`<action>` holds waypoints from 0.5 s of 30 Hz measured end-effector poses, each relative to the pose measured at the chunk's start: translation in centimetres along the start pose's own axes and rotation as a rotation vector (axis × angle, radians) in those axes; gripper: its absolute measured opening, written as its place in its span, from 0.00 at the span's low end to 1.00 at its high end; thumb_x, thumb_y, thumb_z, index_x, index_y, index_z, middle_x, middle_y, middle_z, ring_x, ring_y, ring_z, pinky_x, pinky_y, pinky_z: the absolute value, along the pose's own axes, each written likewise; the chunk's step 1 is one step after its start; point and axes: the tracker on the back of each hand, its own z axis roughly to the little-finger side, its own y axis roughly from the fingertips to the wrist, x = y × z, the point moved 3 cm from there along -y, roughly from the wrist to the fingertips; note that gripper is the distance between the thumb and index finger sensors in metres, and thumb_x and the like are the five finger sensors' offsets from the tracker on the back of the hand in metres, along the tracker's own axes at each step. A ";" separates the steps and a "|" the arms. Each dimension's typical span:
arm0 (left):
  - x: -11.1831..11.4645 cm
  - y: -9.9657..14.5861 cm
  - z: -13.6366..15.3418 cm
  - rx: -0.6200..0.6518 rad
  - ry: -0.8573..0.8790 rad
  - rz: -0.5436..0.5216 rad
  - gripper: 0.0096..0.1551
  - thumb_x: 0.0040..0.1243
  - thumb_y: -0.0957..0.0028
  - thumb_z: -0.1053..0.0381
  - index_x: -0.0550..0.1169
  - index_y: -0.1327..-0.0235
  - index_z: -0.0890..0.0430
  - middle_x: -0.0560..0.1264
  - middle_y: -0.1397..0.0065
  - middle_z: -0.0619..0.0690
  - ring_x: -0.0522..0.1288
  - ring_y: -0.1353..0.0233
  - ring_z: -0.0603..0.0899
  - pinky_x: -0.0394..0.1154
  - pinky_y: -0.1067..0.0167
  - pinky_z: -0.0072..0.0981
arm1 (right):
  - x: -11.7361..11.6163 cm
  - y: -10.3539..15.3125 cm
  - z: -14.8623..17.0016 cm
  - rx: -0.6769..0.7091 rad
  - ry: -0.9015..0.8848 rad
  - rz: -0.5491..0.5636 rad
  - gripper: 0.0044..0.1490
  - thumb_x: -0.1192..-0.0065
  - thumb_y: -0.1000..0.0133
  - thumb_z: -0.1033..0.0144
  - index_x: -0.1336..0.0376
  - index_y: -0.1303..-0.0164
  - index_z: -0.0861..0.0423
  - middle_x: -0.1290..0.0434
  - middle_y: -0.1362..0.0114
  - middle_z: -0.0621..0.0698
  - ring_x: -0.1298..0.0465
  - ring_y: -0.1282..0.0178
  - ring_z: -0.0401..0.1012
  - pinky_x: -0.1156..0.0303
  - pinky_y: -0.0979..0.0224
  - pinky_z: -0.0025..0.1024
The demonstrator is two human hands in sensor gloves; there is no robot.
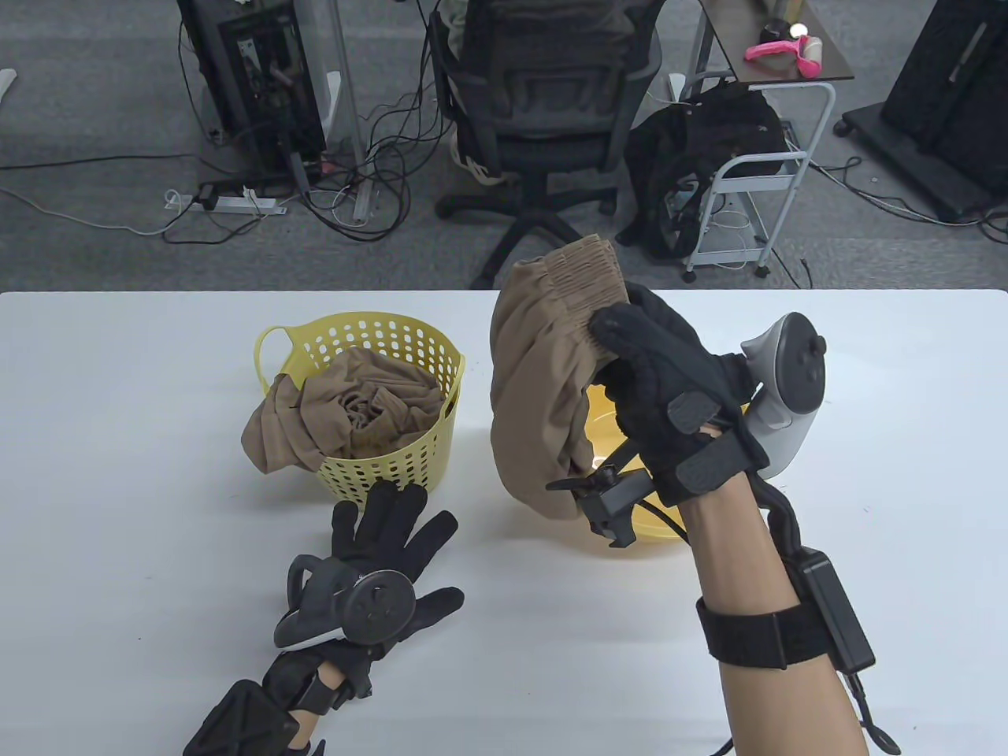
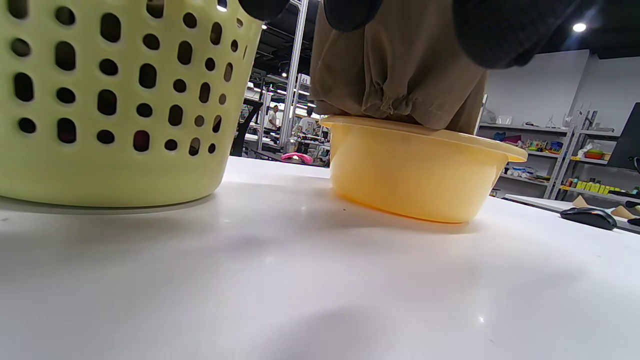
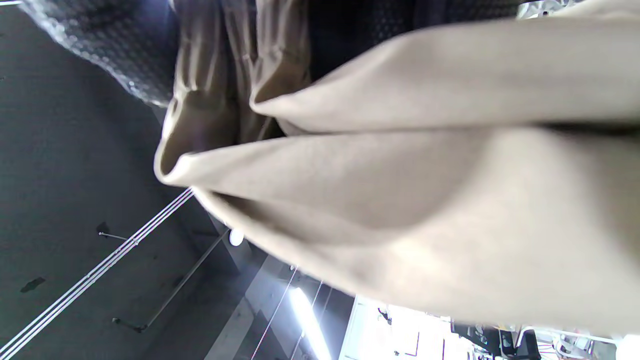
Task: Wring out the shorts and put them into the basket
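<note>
My right hand grips tan shorts by the elastic waistband and holds them up over a yellow basin. The cloth hangs down into the basin, its hem resting on the basin's rim. The right wrist view is filled with the tan shorts. A pale yellow perforated basket stands to the left with another tan garment in it, part draped over its left edge. My left hand lies flat on the table, fingers spread, just in front of the basket.
The white table stretches wide to the left and front. Behind its far edge stand an office chair, a black backpack, a small white cart and cables on the floor.
</note>
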 end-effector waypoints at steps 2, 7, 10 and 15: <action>0.0 0.0 0.0 0.000 -0.001 -0.001 0.50 0.56 0.44 0.28 0.55 0.15 0.49 0.46 0.10 0.69 0.44 0.15 0.82 0.40 0.35 0.84 | -0.4 0.0 -0.1 -0.003 -0.005 -0.010 0.43 0.40 0.37 0.37 0.40 0.30 0.63 0.30 0.35 0.59 0.28 0.39 0.55 0.29 0.36 0.45; -0.1 0.0 0.0 -0.001 -0.001 -0.005 0.50 0.56 0.44 0.28 0.55 0.15 0.49 0.47 0.10 0.69 0.44 0.15 0.83 0.40 0.35 0.84 | -1.2 -0.1 -0.4 0.005 -0.006 -0.029 0.43 0.40 0.37 0.37 0.40 0.30 0.63 0.29 0.35 0.59 0.27 0.39 0.55 0.29 0.36 0.45; -0.1 0.1 0.0 0.000 0.000 -0.007 0.50 0.56 0.44 0.28 0.55 0.15 0.49 0.47 0.10 0.69 0.44 0.15 0.83 0.40 0.35 0.84 | -1.3 -0.2 -0.4 0.006 -0.016 -0.030 0.44 0.40 0.37 0.37 0.40 0.30 0.63 0.29 0.35 0.59 0.27 0.39 0.55 0.28 0.36 0.45; -0.2 0.1 0.1 -0.002 -0.002 -0.015 0.50 0.56 0.44 0.28 0.55 0.15 0.49 0.47 0.10 0.69 0.44 0.15 0.83 0.41 0.35 0.84 | -1.5 -0.2 -0.5 0.007 -0.019 -0.035 0.44 0.40 0.37 0.36 0.40 0.30 0.63 0.29 0.35 0.59 0.27 0.39 0.55 0.28 0.36 0.44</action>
